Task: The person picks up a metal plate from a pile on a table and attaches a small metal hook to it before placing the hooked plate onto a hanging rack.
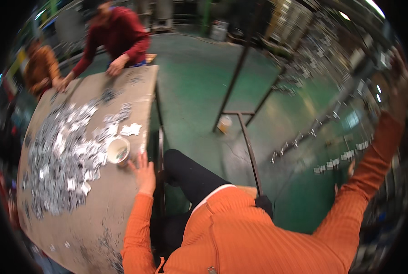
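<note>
My left hand (143, 176) lies at the right edge of the cardboard-covered table (117, 187), fingers spread. Its fingertips are beside a white cup (118, 150) with small bits inside, and nothing shows in its grasp. A wide heap of small silvery metal pieces (62, 155) covers the middle of the table. Stretched far out to the right, my right hand (399, 84) is raised next to a slanting rack bar (350, 91) hung with small metal pieces. Blur and the dark rim of the picture hide its fingers, so whether it grips anything is unclear.
Across the table a person in a dark red top (117, 34) leans over it, hands at its far edge; another in orange-brown (42, 66) stands farther left. A brown metal frame (245, 114) stands on the green floor, with a yellowish container (224, 124) by its leg.
</note>
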{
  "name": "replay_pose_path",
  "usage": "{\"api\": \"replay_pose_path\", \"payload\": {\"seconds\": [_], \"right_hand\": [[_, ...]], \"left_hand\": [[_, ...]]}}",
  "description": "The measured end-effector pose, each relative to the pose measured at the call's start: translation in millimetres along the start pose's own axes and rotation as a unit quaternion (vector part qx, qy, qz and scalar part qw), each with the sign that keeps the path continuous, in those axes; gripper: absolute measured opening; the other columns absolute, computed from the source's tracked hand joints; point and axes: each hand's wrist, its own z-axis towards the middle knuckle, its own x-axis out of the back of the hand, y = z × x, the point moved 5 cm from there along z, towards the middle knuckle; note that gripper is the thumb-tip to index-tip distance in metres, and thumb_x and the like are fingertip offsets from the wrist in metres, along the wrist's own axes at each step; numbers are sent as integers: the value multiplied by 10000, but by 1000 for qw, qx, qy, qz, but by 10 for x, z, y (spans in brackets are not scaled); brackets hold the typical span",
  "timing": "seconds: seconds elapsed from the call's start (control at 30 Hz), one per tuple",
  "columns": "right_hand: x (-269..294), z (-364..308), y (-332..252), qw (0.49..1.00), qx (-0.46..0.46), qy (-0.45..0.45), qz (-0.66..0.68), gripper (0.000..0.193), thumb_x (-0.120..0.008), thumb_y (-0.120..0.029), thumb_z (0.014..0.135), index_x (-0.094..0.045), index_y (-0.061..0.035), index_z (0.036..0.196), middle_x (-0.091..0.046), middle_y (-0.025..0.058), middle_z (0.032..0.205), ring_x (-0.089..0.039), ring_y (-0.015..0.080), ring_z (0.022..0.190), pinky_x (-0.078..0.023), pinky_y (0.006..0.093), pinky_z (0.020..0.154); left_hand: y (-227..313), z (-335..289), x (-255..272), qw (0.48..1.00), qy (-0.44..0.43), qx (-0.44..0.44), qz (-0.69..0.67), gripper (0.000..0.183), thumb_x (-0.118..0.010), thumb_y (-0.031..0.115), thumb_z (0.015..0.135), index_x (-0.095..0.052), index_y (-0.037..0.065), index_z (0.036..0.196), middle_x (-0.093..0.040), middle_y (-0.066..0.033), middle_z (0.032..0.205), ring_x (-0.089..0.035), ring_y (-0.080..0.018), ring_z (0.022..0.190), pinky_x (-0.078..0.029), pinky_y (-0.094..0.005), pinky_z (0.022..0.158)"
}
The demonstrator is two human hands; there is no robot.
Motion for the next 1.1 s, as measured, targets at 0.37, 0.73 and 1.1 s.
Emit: {"api": "replay_pose_path", "payload": {"seconds": [0.37, 0.73, 1.1], "right_hand": [[673, -1813, -121, 943, -36, 223, -242, 280, -638, -43, 848, -638, -46, 1128, -613, 6, 908, -580, 57, 755, -502, 185, 698], [1758, -1676, -426, 912, 6, 282, -298, 236, -650, -47, 849, -664, -48, 1085, -644, 2, 883, -589, 50, 701, -510, 170, 616], [2195, -929, -734, 910, 59, 296, -283, 230, -672, -32, 826, -684, -66, 1053, -658, -8, 863, -594, 52, 687, -509, 163, 603]], "left_hand": [[47, -15, 150, 997, 43, -36, -52, 193, -556, -34, 715, -541, 65, 880, -237, -146, 1505, -82, -304, 1436, 6, -693, 1059], [112, -26, 380, 993, 43, -15, -109, 367, -599, -134, 575, -525, 95, 853, -302, -121, 1467, -117, -334, 1424, 7, -681, 1073], [24, -86, 271, 988, 101, 6, -118, 289, -560, -134, 621, -489, 84, 798, -339, -104, 1453, -143, -335, 1417, 11, -656, 1093]]}}
